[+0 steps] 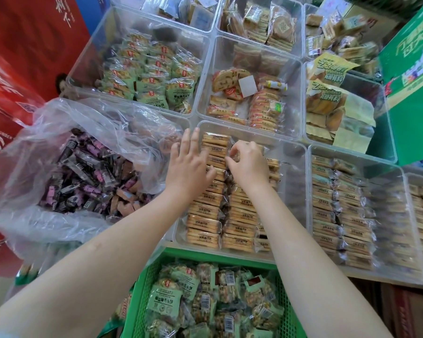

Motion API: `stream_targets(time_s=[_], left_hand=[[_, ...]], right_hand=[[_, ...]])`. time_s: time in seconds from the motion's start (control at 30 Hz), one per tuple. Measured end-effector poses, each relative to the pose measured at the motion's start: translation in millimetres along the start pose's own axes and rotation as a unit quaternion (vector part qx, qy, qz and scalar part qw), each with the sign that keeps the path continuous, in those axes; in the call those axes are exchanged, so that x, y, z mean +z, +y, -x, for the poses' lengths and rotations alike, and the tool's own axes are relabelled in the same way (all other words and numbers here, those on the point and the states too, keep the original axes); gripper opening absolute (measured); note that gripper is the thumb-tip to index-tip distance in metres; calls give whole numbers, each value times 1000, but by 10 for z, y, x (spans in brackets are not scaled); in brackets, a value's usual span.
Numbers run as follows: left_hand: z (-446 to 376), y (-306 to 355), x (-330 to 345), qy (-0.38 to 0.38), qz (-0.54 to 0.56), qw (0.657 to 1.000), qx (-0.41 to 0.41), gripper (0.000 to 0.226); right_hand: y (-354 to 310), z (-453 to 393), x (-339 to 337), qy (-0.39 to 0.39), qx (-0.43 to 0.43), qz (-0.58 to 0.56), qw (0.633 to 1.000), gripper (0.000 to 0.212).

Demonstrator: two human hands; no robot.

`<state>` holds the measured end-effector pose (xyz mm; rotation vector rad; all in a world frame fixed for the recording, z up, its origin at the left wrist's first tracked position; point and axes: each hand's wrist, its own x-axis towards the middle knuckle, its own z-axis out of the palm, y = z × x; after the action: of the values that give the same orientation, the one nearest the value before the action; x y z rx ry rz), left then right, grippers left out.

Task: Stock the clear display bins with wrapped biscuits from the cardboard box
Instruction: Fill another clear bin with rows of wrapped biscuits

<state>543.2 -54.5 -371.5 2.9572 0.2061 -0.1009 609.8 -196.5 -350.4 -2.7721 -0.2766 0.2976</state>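
Pinching one clear-wrapped golden biscuit [235, 158], right hand [248, 162] (left hand [189, 164] flat).

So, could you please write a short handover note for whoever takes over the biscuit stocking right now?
Left hand: fingers flat, steadying the left row of wrapped biscuits in the near middle clear bin.
Right hand: fingers curled, pinching a wrapped biscuit at the top of the second row.
Done: two rows nearly fill the bin's left half.
Left: the bin's right side is still bare. The cardboard box is not in view; find it first.
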Motion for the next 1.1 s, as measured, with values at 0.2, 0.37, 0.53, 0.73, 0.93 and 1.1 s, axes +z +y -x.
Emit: stream_targets(time_s=[0.2,0.37,0.53,0.73,0.93,1.1], left_hand=[[177,-23,82,24,1,999,-28,37],[210,10,55,-2,-24,999,-43,45],[208,10,55,6,6,999,-38,37],[382,-19,-2,24,-2,1000,3,32],[674,29,-29,-6,-27,1000,2,42],[819,-34,44,-38,5,999,-12,56]], right_hand=[[-59,31,96,-15,61,72,995,27],[-169,-75,149,-22,80,30,996,17],[-83,9,52,-13,67,-25,997,18],[16,265,-11,-53,46,29,997,28],[-126,145,57,-45,79,40,995,15],[-117,177,18,-71,68,44,994,13]])
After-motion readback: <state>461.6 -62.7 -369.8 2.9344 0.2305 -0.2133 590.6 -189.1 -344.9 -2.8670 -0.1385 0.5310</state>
